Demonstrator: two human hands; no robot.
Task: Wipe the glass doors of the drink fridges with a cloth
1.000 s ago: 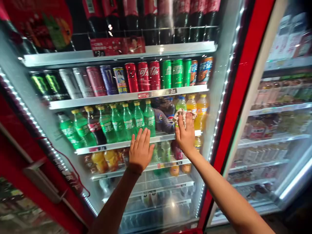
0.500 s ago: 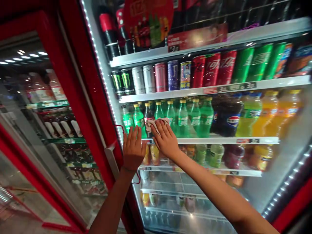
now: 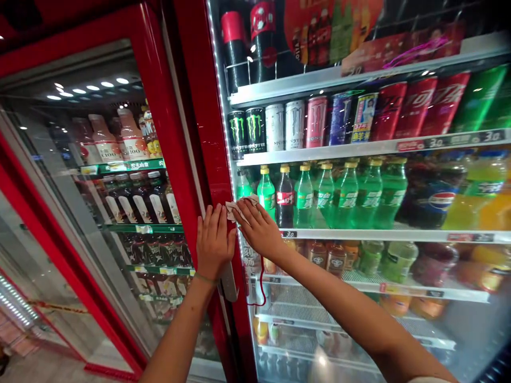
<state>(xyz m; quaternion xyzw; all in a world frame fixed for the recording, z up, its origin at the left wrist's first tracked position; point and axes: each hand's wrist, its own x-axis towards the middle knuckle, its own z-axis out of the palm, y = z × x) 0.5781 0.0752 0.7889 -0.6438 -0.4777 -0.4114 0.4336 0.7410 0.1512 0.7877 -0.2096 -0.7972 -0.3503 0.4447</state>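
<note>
My right hand lies over a crumpled pale wipe, thin cloth or paper, I cannot tell which. Its fingers press the wipe against the left edge of the glass door of a lit drinks fridge, where the glass meets the red frame. Beside it, my left hand is spread with the palm towards the red frame, its thumb close to the right hand. Just below the left hand is a metal door handle, partly hidden by the wrist.
Behind the glass, shelves carry cans, green bottles and a cola bottle. A red line runs on the door below my right hand. To the left stands a second red-framed fridge with bottled drinks.
My right hand has slid the wipe leftwards across the glass to the door's edge, closer to my left hand. The view has turned left, so the fridge appears further right.
</note>
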